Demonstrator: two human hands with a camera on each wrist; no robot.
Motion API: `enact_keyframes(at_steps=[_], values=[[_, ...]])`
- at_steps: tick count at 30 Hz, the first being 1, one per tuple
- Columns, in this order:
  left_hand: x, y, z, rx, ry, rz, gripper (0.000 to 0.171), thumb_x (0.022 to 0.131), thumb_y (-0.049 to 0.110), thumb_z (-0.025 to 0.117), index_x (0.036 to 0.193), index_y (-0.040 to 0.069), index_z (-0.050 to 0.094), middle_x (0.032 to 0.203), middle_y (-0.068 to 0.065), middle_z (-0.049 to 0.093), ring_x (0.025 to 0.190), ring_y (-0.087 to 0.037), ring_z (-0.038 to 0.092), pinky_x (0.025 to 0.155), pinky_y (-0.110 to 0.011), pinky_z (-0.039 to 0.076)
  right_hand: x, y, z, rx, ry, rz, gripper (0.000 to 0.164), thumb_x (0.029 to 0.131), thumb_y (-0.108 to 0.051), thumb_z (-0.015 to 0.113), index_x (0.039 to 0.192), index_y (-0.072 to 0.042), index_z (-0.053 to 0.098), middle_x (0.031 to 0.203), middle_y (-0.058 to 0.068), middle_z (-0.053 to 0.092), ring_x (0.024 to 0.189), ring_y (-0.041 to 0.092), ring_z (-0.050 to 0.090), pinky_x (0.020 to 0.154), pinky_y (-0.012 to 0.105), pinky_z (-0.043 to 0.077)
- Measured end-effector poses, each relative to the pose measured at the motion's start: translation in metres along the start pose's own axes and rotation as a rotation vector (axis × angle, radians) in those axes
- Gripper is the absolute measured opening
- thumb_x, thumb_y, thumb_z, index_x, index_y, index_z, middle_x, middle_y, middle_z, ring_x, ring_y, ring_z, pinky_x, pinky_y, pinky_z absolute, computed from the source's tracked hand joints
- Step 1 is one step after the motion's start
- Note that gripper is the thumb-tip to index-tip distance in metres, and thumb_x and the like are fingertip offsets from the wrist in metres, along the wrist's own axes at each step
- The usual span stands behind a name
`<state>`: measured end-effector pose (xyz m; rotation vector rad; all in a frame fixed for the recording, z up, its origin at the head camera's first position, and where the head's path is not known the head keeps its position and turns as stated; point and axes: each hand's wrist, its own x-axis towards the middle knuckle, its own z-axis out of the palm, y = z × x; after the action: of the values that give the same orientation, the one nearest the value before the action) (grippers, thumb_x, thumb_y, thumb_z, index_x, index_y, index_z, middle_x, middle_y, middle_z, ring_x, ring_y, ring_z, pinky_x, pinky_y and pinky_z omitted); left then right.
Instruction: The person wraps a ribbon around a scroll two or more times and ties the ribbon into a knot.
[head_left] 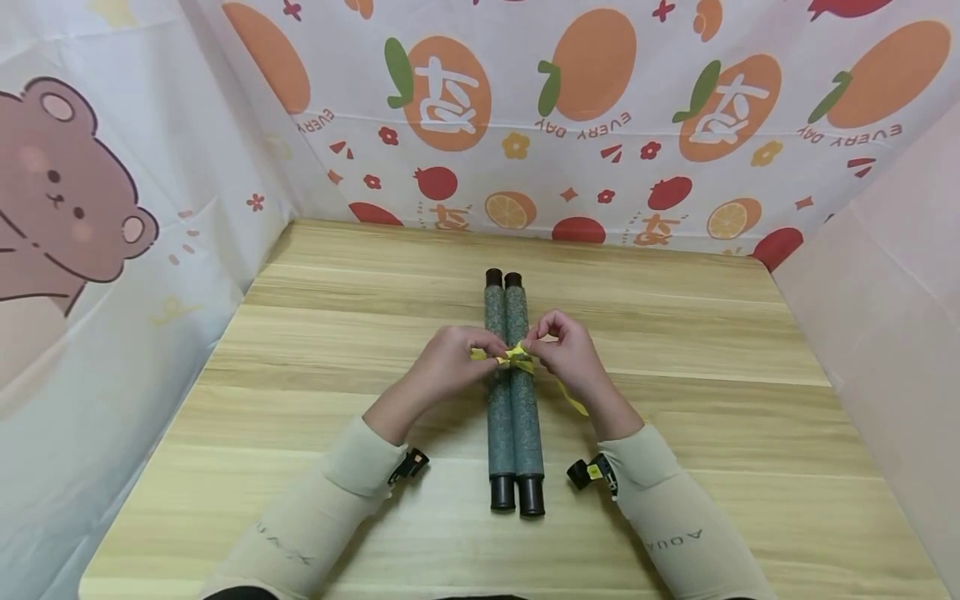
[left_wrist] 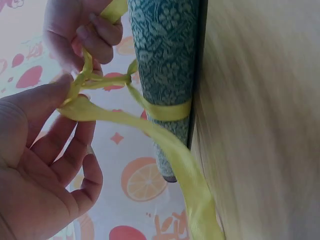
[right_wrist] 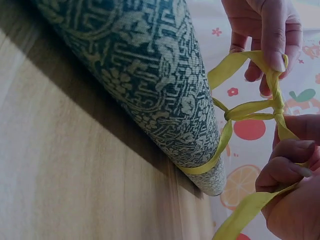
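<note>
Two green-patterned scroll rolls [head_left: 515, 433] with dark end knobs lie side by side on the table, running away from me. A yellow ribbon [left_wrist: 185, 167] circles them near their middle, with a small knot standing off the cloth. My left hand [head_left: 448, 360] pinches the ribbon between thumb and forefinger, the other fingers loosely bent. From the other side, my right hand [head_left: 568, 357] grips another part of the ribbon with curled fingers. Between the hands, the right wrist view shows a twisted ribbon crossing [right_wrist: 276, 107] above the knot. Loose ribbon ends hang down.
The wood-grain table [head_left: 300, 400] extends around the rolls. Behind it hangs a fruit-print cloth [head_left: 525, 167]; a bear-print cloth [head_left: 195, 167] hangs on the left, and a pale pink one [head_left: 892, 275] on the right. Small black cameras [head_left: 592, 472] are strapped at both wrists.
</note>
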<state>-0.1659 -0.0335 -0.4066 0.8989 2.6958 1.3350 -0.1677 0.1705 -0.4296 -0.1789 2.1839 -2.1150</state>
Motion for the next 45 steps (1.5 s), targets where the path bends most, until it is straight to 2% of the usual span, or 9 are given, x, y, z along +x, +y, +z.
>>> enact_keyframes(at_steps=[8,14,18,25,29,32,37,39,45], values=[[-0.003,-0.005,-0.007,-0.017,-0.029,-0.005,0.004,0.083,0.015,0.071,0.084,0.016,0.075,0.084,0.002,0.073,0.078,-0.004,0.061,0.072,-0.036,0.055,-0.001,0.002,0.0,-0.082,0.015,-0.028,0.023,0.083,0.002,0.064,0.079,-0.002,0.042,0.086,0.013,0.059,0.047,0.013,0.045,0.04,0.019,0.034],[-0.005,-0.007,-0.01,-0.051,-0.006,-0.12,0.009,0.086,0.021,0.068,0.087,0.014,0.074,0.087,0.0,0.072,0.071,-0.017,0.062,0.057,-0.031,0.053,-0.003,0.004,-0.004,-0.159,0.024,-0.041,0.024,0.083,0.003,0.064,0.077,-0.001,0.04,0.086,0.017,0.059,0.047,0.013,0.045,0.04,0.019,0.037],[-0.006,-0.011,-0.014,-0.08,0.019,-0.169,0.014,0.086,0.025,0.068,0.086,0.013,0.074,0.085,0.001,0.071,0.073,-0.02,0.062,0.057,-0.033,0.053,-0.003,0.006,-0.009,-0.211,0.046,-0.058,0.023,0.082,0.005,0.062,0.076,-0.001,0.041,0.086,0.017,0.058,0.045,0.013,0.046,0.039,0.019,0.037],[-0.008,-0.015,-0.019,-0.038,-0.026,-0.152,0.014,0.086,0.023,0.067,0.079,0.012,0.07,0.08,0.0,0.069,0.069,-0.021,0.058,0.055,-0.032,0.048,-0.003,0.007,-0.013,-0.274,0.03,-0.053,0.022,0.084,0.005,0.062,0.078,0.001,0.041,0.089,0.02,0.058,0.048,0.021,0.05,0.039,0.018,0.039],[-0.01,-0.018,-0.022,-0.003,-0.058,-0.15,0.013,0.086,0.022,0.066,0.077,0.013,0.068,0.079,0.0,0.069,0.067,-0.021,0.056,0.06,-0.035,0.046,-0.002,0.007,-0.016,-0.32,0.037,-0.041,0.022,0.084,0.005,0.062,0.077,0.002,0.041,0.09,0.021,0.059,0.05,0.022,0.05,0.04,0.019,0.04],[-0.011,-0.02,-0.025,0.028,-0.087,-0.139,0.013,0.086,0.021,0.066,0.078,0.011,0.069,0.078,-0.001,0.07,0.071,-0.019,0.056,0.069,-0.039,0.046,-0.002,0.007,-0.019,-0.39,0.055,-0.054,0.023,0.083,0.004,0.063,0.076,-0.001,0.041,0.089,0.018,0.062,0.063,0.018,0.055,0.05,0.021,0.046],[-0.013,-0.026,-0.029,0.076,-0.135,-0.117,0.014,0.086,0.02,0.065,0.079,0.01,0.07,0.077,0.003,0.069,0.077,-0.015,0.058,0.078,-0.044,0.048,-0.001,0.009,-0.021,-0.454,0.07,-0.07,0.025,0.081,0.005,0.064,0.073,-0.003,0.041,0.086,0.016,0.064,0.085,0.02,0.059,0.063,0.027,0.05],[-0.014,-0.028,-0.03,0.091,-0.149,-0.109,0.013,0.086,0.02,0.066,0.08,0.01,0.07,0.077,0.004,0.069,0.078,-0.014,0.059,0.078,-0.044,0.049,-0.001,0.01,-0.022,-0.446,0.073,-0.062,0.026,0.081,0.005,0.064,0.073,-0.003,0.04,0.086,0.016,0.063,0.086,0.022,0.06,0.062,0.027,0.049],[-0.017,-0.031,-0.031,0.149,-0.191,-0.103,0.01,0.085,0.022,0.066,0.08,0.014,0.07,0.081,0.007,0.069,0.069,-0.012,0.055,0.063,-0.036,0.046,0.002,0.015,-0.025,-0.415,0.072,-0.034,0.027,0.081,0.008,0.062,0.075,0.0,0.037,0.085,0.018,0.062,0.082,0.023,0.062,0.063,0.027,0.049]])
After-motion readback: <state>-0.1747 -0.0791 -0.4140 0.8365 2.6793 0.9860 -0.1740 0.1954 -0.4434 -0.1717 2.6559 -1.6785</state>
